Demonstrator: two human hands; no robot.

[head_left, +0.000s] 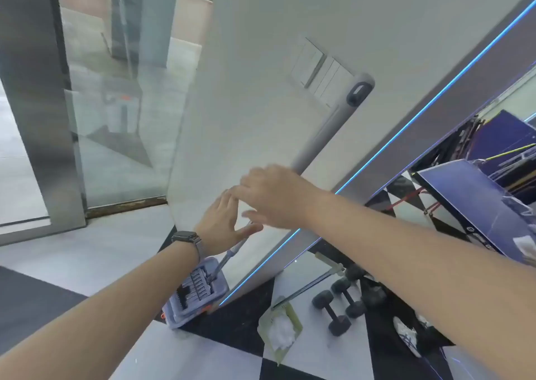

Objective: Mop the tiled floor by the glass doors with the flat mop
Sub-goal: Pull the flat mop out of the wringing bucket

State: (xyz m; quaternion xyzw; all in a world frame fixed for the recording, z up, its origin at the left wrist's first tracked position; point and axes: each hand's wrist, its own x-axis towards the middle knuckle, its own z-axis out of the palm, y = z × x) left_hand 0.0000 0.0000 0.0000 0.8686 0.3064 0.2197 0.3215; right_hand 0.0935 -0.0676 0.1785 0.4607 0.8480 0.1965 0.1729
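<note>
Glass doors: tall glass doors with a brushed-metal frame (37,118) at far left; paved ground is visible through the panes.
Floor: black-and-white chequered tiled floor (179,356) across the lower frame, pale grey tile nearer the doors.
Left hand: left hand (223,223) with a dark wristwatch (187,239) on the wrist, fingers straight and spread, thumb out toward the mop pole; released, holding nothing. Whether the thumb touches the pole, cannot tell.
Mop bucket: grey rectangular plastic mop bucket (197,295) with ribbed wringer slots, on the floor against the foot of the white wall, just below the left hand.
Flat mop: long grey-handled flat mop (322,136) leans against the white wall (261,60); lower end stands in the bucket, handle top with a dark hanging loop near the light switches (322,72). Mop head is hidden in the bucket.
Right hand: right hand (275,197) in front of the handle's middle, fingers extended and loosely spread, motion-blurred; not closed round the handle.
Floor clutter: flat yellow-green packet with white contents (280,333) on a white tile; three black dumbbells (339,307) just right of it; a white shoe (406,339) further right.
Far right: blue panel (470,202) tilted, beyond the blue-lit wall edge.
</note>
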